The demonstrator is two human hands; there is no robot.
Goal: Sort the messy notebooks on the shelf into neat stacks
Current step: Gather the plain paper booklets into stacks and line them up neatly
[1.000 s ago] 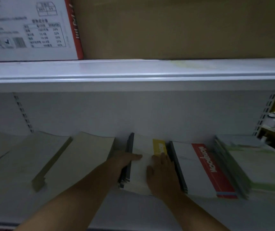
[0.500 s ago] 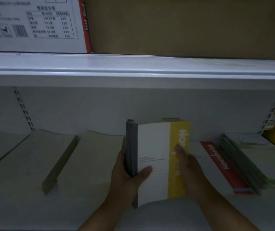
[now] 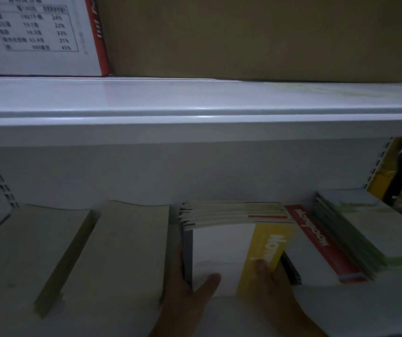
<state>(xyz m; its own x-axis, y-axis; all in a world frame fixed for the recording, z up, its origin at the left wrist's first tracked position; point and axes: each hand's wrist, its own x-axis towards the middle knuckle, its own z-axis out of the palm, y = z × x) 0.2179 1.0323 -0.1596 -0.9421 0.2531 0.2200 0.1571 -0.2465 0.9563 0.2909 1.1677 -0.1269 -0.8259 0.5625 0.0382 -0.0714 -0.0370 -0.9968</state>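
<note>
**Notebook bundle lifted higher, fanned top edges showing**

Versus half a second earlier: the bundle of thin notebooks with a white-and-yellow glossy cover [image 3: 234, 251] sat tilted further back, so the fanned page edges and cover strips along its top now faced the camera; before, only the front cover and grey spine showed. The camera had dropped and shifted, too, and the upper shelf board filled more of the view.

Left hand [image 3: 190, 295] clasped the bundle at its grey spine side, thumb laid flat across the white part of the front cover, fingers hidden behind. Right hand [image 3: 275, 288] held the yellow edge, thumb pressed on the yellow band below the white lettering. Both grips closed on the bundle, which was held above the front of the white metal shelf [image 3: 341, 310], between the stacks.

Just right of the bundle lay a flat stack of white notebooks with a red printed band [image 3: 321, 254], squared, dark spines at its near-left corner. Further right, touching or nearly so, a thicker stack of pale notebooks with green trim [image 3: 375, 229], edges slightly stepped. Left of the bundle, two low stacks of dull beige matte paper-covered books [image 3: 122, 251] and [image 3: 37, 244], tops slightly bowed at the back.

Above, a smooth white shelf board [image 3: 195, 113] carried a white printed carton with a red edge [image 3: 37, 35] and a plain brown cardboard box [image 3: 268, 37]. Whole scene dim, slightly blurred.
</note>
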